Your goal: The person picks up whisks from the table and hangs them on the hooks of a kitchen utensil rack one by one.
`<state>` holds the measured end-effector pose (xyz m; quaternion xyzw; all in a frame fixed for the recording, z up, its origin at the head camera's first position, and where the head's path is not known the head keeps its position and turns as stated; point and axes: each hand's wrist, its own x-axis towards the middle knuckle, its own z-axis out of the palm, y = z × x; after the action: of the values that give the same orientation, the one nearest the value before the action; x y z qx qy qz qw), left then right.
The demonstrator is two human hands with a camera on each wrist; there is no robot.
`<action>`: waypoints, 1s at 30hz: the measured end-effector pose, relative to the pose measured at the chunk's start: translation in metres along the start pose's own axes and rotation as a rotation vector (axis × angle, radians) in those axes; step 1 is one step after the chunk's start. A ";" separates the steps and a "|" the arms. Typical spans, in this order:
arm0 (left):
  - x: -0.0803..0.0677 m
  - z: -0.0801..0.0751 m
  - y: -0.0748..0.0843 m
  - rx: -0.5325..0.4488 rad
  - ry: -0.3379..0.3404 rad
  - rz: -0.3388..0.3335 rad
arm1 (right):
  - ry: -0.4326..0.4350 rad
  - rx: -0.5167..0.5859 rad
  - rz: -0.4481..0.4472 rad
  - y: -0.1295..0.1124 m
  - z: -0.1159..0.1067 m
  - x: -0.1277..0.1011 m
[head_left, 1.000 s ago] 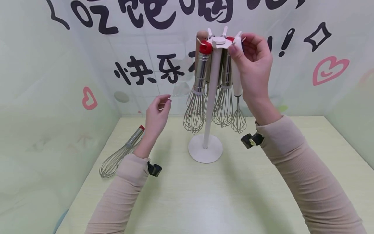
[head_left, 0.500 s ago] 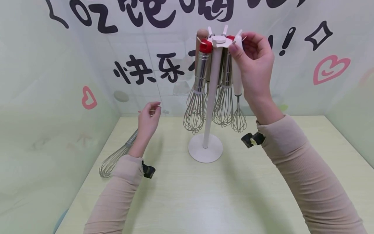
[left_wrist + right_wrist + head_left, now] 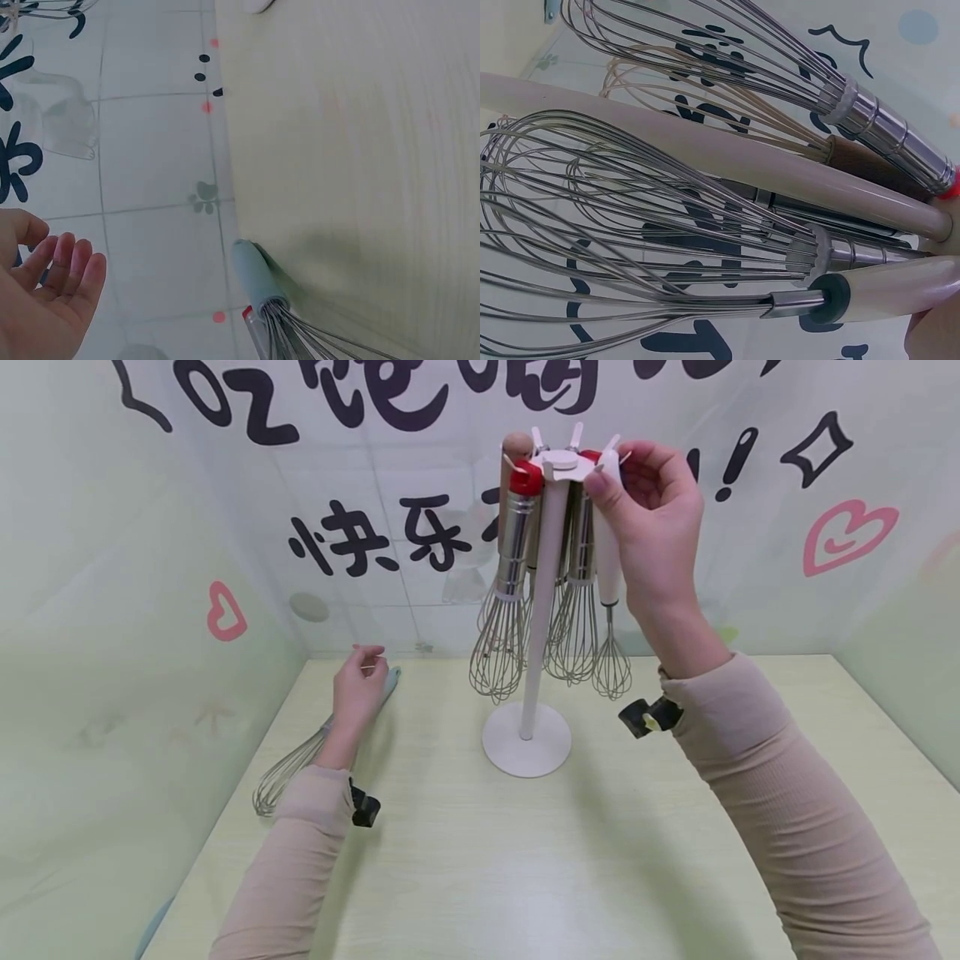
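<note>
At the top of a white hanging stand (image 3: 551,527), my right hand (image 3: 660,527) pinches the upper end of a white-handled whisk (image 3: 607,560). The right wrist view shows that white handle (image 3: 889,289) with part of the hand at its end. My left hand (image 3: 358,689) hovers over the far left of the table, loosely curled with nothing in it. Beneath it lie a blue-handled whisk (image 3: 259,277) and a steel whisk with a red end (image 3: 251,322); hand and forearm partly hide them in the head view. Red-capped steel whisk (image 3: 513,543) hangs at the stand's left.
Other whisks hang around the stand, among them a wooden-handled one (image 3: 866,161) and another steel one (image 3: 581,539). The round white base (image 3: 510,752) rests on the pale table (image 3: 480,868). A printed backdrop (image 3: 420,468) rises behind the table.
My left hand has moved left and down, away from the stand and over the lying whisks; the blue handle now shows beside it. The right hand has stayed at the white-handled whisk.
</note>
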<state>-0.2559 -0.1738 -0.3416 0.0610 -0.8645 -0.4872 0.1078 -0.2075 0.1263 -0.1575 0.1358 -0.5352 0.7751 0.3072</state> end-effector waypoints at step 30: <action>0.003 -0.014 -0.059 0.174 -0.195 -0.032 | 0.019 -0.003 0.000 -0.001 0.001 -0.002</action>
<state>-0.2554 -0.2169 -0.3847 0.0362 -0.9088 -0.4155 0.0097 -0.2055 0.1248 -0.1570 0.1280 -0.5333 0.7756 0.3126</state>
